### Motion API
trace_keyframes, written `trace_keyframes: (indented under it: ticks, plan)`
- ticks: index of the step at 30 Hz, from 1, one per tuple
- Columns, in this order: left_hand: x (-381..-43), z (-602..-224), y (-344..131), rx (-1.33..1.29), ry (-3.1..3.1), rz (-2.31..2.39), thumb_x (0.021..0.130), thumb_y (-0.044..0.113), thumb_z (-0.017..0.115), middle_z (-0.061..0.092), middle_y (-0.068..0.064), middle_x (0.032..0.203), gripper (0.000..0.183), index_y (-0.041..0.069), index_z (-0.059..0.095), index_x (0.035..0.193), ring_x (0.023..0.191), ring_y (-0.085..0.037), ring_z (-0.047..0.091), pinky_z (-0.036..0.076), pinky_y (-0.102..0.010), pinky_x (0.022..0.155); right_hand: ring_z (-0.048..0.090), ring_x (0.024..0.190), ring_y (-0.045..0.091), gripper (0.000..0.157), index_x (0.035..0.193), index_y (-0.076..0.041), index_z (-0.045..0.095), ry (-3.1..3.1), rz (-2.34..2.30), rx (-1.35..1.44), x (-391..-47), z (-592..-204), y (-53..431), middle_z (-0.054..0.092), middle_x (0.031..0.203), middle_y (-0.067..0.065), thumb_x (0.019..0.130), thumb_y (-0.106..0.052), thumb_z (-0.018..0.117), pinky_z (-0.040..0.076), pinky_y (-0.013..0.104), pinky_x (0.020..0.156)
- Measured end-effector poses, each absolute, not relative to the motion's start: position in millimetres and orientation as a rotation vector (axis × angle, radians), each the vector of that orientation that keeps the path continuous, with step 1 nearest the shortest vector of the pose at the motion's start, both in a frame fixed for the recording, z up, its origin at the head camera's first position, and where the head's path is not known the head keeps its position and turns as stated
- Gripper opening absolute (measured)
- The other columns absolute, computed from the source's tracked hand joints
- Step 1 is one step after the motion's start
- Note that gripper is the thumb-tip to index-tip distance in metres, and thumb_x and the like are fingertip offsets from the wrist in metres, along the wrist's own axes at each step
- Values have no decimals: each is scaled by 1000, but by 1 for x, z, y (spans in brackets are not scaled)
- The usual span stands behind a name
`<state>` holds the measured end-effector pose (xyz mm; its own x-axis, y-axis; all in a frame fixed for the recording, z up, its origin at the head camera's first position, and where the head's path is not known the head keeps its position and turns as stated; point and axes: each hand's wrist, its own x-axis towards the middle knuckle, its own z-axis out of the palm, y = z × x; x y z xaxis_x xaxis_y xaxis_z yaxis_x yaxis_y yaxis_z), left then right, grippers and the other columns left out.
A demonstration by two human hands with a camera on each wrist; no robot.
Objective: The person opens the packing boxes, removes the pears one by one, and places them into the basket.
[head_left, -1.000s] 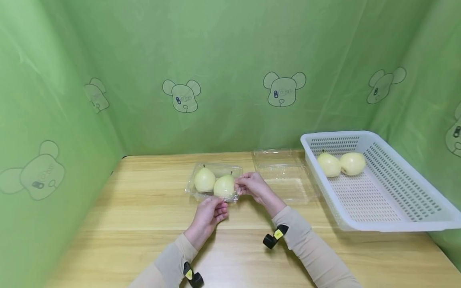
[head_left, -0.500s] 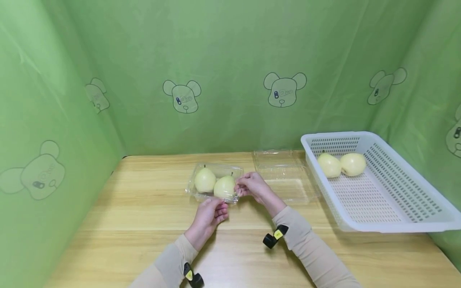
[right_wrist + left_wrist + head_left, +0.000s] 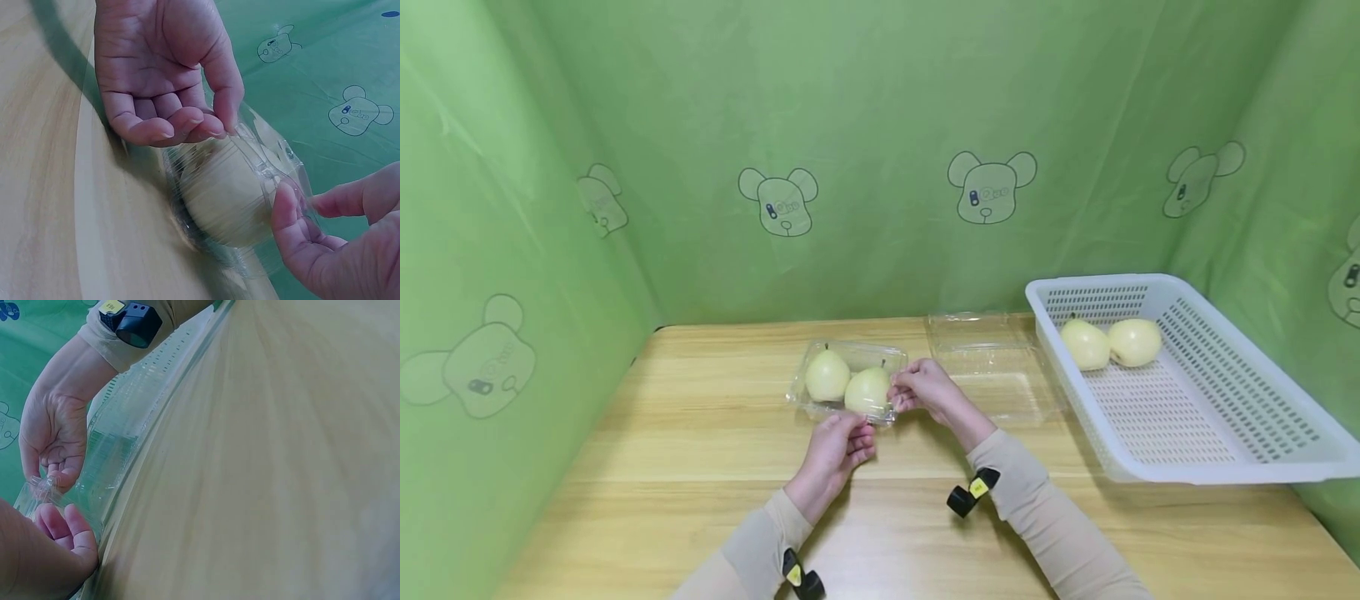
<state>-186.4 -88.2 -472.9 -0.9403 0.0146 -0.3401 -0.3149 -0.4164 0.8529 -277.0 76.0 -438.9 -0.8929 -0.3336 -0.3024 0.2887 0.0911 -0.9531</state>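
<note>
A clear plastic clamshell box (image 3: 800, 387) holds two pale pears, the left pear (image 3: 827, 377) and the right pear (image 3: 866, 390). Its clear lid seems to lie over them, though I cannot tell whether it is fully fastened. My left hand (image 3: 833, 452) pinches the box's front rim between thumb and forefinger, other fingers loosely curled. At the right front corner, my right hand (image 3: 931, 390) pinches the rim. In the right wrist view, both the left hand (image 3: 159, 69) and the right hand (image 3: 350, 244) grip the plastic edge beside a pear (image 3: 225, 194).
An open clear clamshell box (image 3: 1000, 387) lies right of the hands, its lid folded back toward the green curtain (image 3: 880, 250). Farther right stands a white perforated basket (image 3: 1262, 383) with two pears (image 3: 1085, 344) at its back left. Everything rests on a wooden table (image 3: 700, 433).
</note>
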Motion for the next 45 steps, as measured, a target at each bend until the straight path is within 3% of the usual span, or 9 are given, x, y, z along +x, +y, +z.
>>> trace_keyframes:
  ticks: [7,18,29,35,45]
  plan:
    - [-187,-475,-89,-424,1585,2448,93,8,53,63,3,71,6,9,56,88,64,-9,57,56,-24,66,61,53,10,19,104,16,55,1902,-1838,-50,-278,-440,77,67,71,12,95,-1,50,56,19,52]
    - [-188,-474,-91,-430,1549,2419,93,11,55,66,3,72,6,10,59,87,65,-9,59,57,-25,68,62,55,10,25,112,16,53,1870,-1826,-78,-280,-439,84,67,69,5,96,-4,52,58,20,55]
    - [-187,-475,-88,-434,1544,2408,94,13,56,67,3,74,7,8,60,90,66,-8,61,58,-25,69,60,52,10,19,106,14,50,1981,-1758,-123,-275,-436,80,64,67,8,98,-3,47,58,22,53]
    - [-188,-475,-87,-428,1499,2407,94,12,58,67,2,73,8,6,62,91,67,-9,62,59,-26,71,65,50,18,28,118,12,38,1976,-1757,-118,-270,-432,70,61,69,11,104,-12,35,62,34,57]
    - [-188,-476,-86,-438,1478,2402,95,16,58,68,2,76,15,1,60,100,70,-10,63,58,-26,73,65,49,16,41,131,15,33,1890,-1811,-77,-272,-432,72,61,70,10,105,-16,36,61,31,56]
